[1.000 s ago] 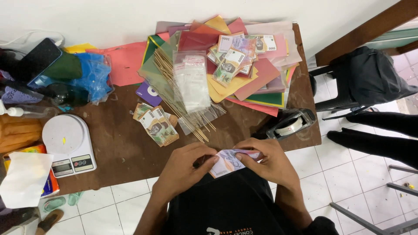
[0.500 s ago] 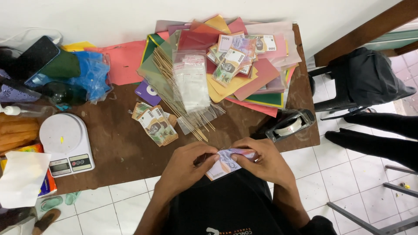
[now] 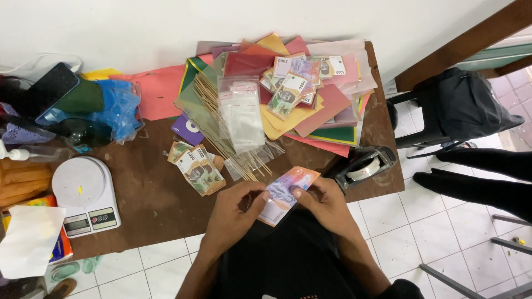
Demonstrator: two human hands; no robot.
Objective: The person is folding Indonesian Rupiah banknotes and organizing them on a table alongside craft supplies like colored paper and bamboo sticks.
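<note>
Banknotes [image 3: 285,194], pink and purple, are pinched as a thin stack between the left hand [image 3: 235,213] and right hand [image 3: 327,206], just off the near edge of the brown table [image 3: 149,199]. Farther up the table, clear plastic sleeves [image 3: 241,113] are laid over coloured paper sheets [image 3: 327,105]; a white kitchen scale [image 3: 86,194] is set at its left.

A stack of clear plastic sleeves [image 3: 242,113] with pale pink-printed tops lies at upper centre of the frame, on the coloured paper. At left centre a white kitchen scale [image 3: 86,195] has a small grey rectangular screen [image 3: 77,225] on its lower edge, beside two round buttons. A dark phone [image 3: 51,88], its screen black, leans at the upper left. At lower left, a red and yellow box [image 3: 59,249] peeks from under white paper on the desk [image 3: 149,205]
</note>
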